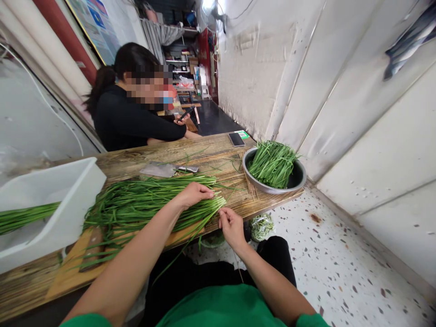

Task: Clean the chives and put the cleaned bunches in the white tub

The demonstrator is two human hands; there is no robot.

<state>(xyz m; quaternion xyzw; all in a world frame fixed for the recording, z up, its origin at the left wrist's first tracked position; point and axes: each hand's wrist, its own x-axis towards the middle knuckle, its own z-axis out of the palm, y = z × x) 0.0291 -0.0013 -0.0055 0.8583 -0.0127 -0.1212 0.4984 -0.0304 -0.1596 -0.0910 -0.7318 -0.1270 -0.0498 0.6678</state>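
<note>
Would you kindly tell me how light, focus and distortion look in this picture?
Head view: the bright patch up top is blown out; the tub looks stretched at the left edge; a mosaic hides part of the seated person; the greens look fairly sharp.

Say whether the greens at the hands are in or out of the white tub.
Out: those greens lie over board and table, right of the tub.

No lettering can be read; a green-and-white card [243, 134] bears a QR-like code.
</note>
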